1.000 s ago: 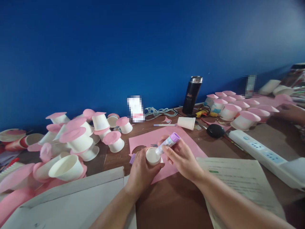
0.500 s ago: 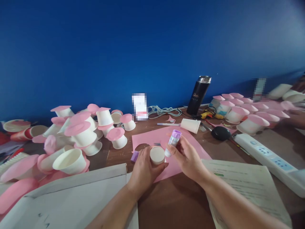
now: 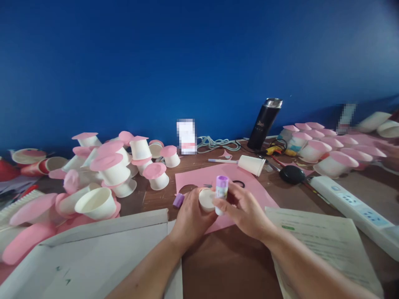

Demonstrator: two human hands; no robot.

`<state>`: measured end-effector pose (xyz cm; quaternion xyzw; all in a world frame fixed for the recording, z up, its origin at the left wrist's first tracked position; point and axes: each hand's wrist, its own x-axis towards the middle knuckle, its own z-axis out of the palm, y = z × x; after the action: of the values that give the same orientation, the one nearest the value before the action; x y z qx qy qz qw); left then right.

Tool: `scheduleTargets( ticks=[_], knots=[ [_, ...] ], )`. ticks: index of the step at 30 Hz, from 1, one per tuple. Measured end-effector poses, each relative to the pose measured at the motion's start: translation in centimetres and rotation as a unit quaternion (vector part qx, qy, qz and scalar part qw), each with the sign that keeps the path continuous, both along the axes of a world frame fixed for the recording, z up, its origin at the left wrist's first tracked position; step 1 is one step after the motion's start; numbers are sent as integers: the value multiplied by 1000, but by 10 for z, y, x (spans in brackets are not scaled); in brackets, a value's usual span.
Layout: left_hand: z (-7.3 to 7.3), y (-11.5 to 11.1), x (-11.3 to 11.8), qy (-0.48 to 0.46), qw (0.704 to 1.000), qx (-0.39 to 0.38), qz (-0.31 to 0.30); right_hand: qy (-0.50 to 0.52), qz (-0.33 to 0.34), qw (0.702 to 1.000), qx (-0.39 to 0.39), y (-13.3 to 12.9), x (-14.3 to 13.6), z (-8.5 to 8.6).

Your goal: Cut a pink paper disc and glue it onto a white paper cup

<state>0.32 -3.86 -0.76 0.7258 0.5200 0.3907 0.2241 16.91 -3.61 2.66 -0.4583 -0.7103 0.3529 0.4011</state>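
Observation:
My left hand (image 3: 193,214) is wrapped round a white paper cup (image 3: 207,200), its round base facing up toward me. In my right hand (image 3: 247,211) is a purple and white glue stick (image 3: 221,193), purple end up, its lower end at the cup's right rim. Whether the glue touches the cup I cannot tell. Under both hands lies a pink sheet of paper (image 3: 193,178). A purple cap (image 3: 178,201) lies by my left fingers. Scissors rest on the sheet, partly hidden; one black handle loop (image 3: 239,183) shows.
Several white cups with pink paper tops (image 3: 109,166) crowd the left; more stand at the right (image 3: 336,162). A black thermos (image 3: 264,124) leans at the back. A lying cup (image 3: 251,165), a power strip (image 3: 349,207), a printed page (image 3: 321,241) and a white box flap (image 3: 109,249) surround my hands.
The glue stick has turned more upright and moved lower, close against the cup's right side. The scissors' handle loop now shows behind my right hand. The view has shifted slightly.

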Motion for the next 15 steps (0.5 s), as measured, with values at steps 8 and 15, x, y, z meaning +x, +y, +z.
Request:
scheduleTargets(
  ticks=[8, 15],
  knots=[
    [-3, 1, -2, 6, 1000, 20, 5, 82, -67, 994, 19, 3, 2, -13],
    [-7, 2, -2, 17, 999, 32, 9, 164, -35, 984, -54, 7, -1, -6]
  ],
)
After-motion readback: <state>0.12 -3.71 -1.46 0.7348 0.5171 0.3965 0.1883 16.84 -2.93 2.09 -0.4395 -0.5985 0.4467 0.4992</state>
